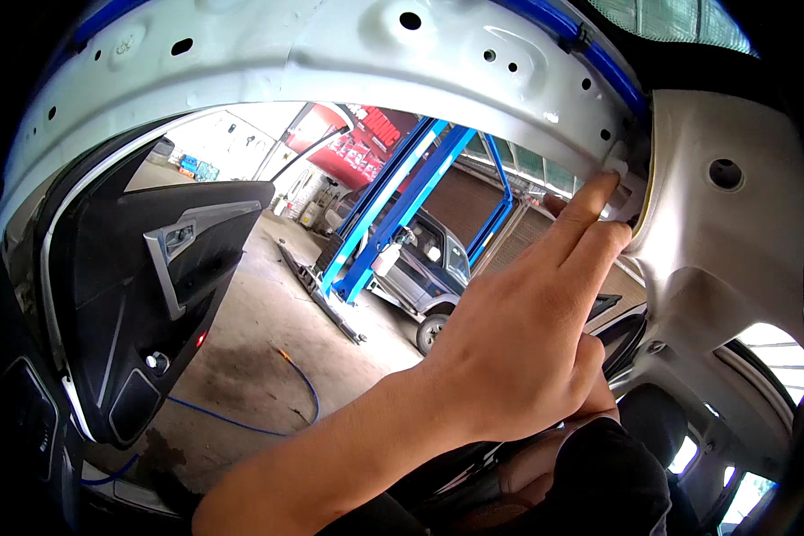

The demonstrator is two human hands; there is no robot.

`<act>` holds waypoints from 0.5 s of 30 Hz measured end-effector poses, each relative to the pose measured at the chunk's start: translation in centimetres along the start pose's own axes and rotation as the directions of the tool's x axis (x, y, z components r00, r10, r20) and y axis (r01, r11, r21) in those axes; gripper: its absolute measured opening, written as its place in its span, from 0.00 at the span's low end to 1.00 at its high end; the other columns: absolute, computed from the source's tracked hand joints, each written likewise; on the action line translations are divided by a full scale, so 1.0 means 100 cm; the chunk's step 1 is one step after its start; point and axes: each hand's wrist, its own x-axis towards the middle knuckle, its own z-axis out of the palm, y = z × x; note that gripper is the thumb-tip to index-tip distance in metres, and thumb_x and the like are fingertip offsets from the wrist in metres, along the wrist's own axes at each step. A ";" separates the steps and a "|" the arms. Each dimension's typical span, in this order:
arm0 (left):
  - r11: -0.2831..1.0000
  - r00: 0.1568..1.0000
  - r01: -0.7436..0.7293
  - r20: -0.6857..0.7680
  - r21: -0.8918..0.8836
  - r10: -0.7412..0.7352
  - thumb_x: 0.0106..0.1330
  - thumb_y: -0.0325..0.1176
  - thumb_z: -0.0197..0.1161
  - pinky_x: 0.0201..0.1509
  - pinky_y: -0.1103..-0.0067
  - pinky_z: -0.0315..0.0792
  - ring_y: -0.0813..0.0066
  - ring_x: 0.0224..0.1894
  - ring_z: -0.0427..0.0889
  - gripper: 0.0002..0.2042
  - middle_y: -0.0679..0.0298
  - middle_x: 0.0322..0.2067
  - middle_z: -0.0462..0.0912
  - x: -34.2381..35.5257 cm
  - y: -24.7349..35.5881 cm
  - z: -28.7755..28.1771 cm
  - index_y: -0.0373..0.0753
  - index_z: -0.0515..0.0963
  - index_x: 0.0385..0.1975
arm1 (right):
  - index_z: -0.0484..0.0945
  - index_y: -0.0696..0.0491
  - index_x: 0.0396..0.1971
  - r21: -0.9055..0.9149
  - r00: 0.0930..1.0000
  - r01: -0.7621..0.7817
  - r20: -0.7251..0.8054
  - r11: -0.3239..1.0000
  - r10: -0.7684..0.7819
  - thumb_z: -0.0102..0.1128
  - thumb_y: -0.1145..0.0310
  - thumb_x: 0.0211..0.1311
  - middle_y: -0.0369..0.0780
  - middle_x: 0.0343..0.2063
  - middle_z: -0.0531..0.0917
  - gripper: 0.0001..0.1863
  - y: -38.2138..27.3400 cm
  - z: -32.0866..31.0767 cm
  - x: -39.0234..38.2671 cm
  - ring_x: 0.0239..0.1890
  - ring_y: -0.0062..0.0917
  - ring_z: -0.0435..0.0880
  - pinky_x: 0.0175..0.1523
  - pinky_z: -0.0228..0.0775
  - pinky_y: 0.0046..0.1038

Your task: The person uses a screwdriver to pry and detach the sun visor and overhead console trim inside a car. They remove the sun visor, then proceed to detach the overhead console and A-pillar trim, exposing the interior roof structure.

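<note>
My left hand [531, 335] reaches up from the lower left across the doorway of a car. Two fingers are stretched out; their tips touch a white plastic piece [618, 165] and the edge of the light pillar trim [688, 228]. The trim has a round hole near its top and borders the bare white roof frame [357, 62]. Behind my left hand a small part of my right hand [600, 406] shows above a dark sleeve. Its fingers are hidden, so I cannot tell what it touches.
A black door panel [121, 295] stands open at the left. A blue tube [545, 16] runs along the roof frame. Outside are a blue lift post [397, 210], a dark vehicle [420, 259] and a blue hose [308, 389] on the floor. A dark headrest [652, 420] is at lower right.
</note>
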 end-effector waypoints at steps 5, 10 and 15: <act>0.997 0.998 -0.063 0.012 0.049 0.063 0.54 0.22 0.59 0.60 0.55 0.72 0.29 0.57 0.74 0.25 0.35 0.67 0.59 0.007 -0.007 -0.001 0.29 0.62 0.54 | 0.69 0.64 0.56 -0.322 0.976 0.217 0.072 0.921 -0.205 0.67 0.68 0.58 0.42 0.35 0.85 0.29 -0.002 0.010 0.012 0.32 0.29 0.86 0.32 0.78 0.30; 0.995 0.998 -0.047 0.052 0.086 0.043 0.53 0.23 0.60 0.55 0.55 0.76 0.32 0.54 0.76 0.24 0.35 0.65 0.61 0.017 -0.010 -0.003 0.29 0.61 0.51 | 0.67 0.65 0.59 -0.466 0.959 0.283 0.106 0.838 -0.265 0.67 0.68 0.56 0.42 0.34 0.85 0.32 0.000 0.015 0.018 0.31 0.30 0.86 0.32 0.78 0.30; 0.969 0.996 -0.068 0.072 0.237 0.052 0.54 0.25 0.63 0.46 0.58 0.81 0.40 0.51 0.80 0.23 0.41 0.60 0.68 0.025 0.001 -0.012 0.30 0.63 0.48 | 0.65 0.66 0.62 -0.559 0.953 0.293 0.110 0.775 -0.281 0.68 0.69 0.55 0.42 0.33 0.85 0.36 -0.002 0.012 0.025 0.31 0.31 0.86 0.31 0.77 0.31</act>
